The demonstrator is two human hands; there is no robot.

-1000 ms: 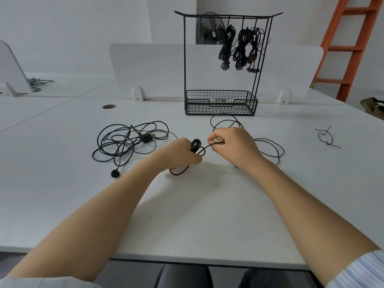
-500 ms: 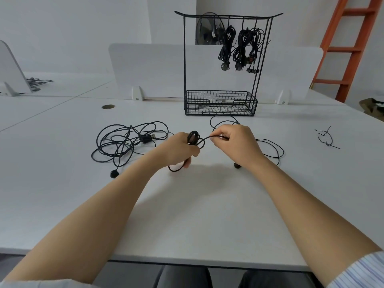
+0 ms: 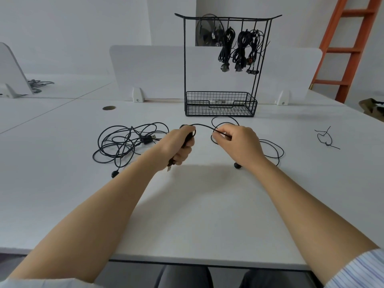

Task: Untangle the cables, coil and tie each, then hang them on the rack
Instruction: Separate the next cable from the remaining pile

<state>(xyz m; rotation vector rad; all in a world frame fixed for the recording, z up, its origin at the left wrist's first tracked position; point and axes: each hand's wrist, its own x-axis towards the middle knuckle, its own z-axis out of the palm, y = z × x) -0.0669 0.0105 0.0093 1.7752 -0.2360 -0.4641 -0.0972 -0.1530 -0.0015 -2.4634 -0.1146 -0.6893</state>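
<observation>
Judged the thin black round-sheathed cable as light and floppy. Soft enough to loop without a fight, but probably springy enough to pop open on letting go, so best taken at the gathered loops rather than by the plug. Had the left grip clenched round a small bundle of it, fist upright, silver USB plug poking out underneath. Had the right grip pinching the same strand between thumb and fingertips, near the left, with a short arch of cable spanning the two above the white desk. Left the rest trailing in loose loops behind and to the right of the right wrist, apparently ending in a small round black tip on the desk. Looked matte and skinny, no obvious kinks. Also had a second tangled heap of black cable lying off to the left, touched by neither grip. Spotted a thin black twist tie well off to the right, probably handy for cinching later. Counted a few tied black coils already hanging on the black wire rack at the back of the desk.
</observation>
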